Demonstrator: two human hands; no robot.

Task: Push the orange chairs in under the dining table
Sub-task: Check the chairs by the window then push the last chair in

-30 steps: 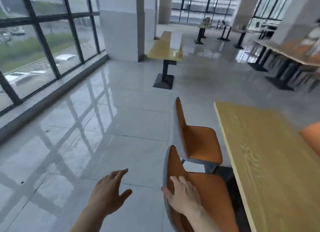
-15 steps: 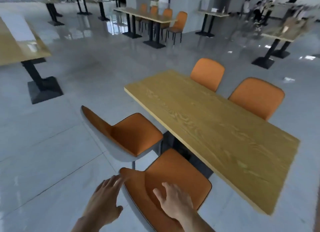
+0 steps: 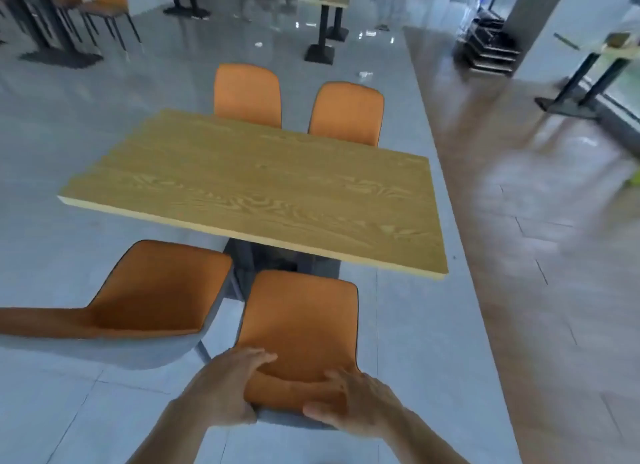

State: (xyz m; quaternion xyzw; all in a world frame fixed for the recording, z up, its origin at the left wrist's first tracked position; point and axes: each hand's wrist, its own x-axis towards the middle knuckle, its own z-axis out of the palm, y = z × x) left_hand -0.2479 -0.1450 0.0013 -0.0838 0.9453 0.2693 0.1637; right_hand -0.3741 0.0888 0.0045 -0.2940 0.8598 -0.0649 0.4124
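The wooden dining table stands ahead of me. Right below me is an orange chair, its seat stopping short of the table's near edge. My left hand grips the left side of its backrest top and my right hand grips the right side. A second orange chair stands to its left, turned askew and away from the table. Two more orange chairs, one on the left and one on the right, stand against the far edge, only their backs showing.
Grey tiled floor lies all around, with a brown wood-look strip to the right. Other tables on black pedestals and dark-legged chairs stand at the back. A table with black legs is at far right.
My view has swung round to face the table square on. My left hand, which was hovering beside the chair, now grips the backrest, and the right has shifted to its other corner.
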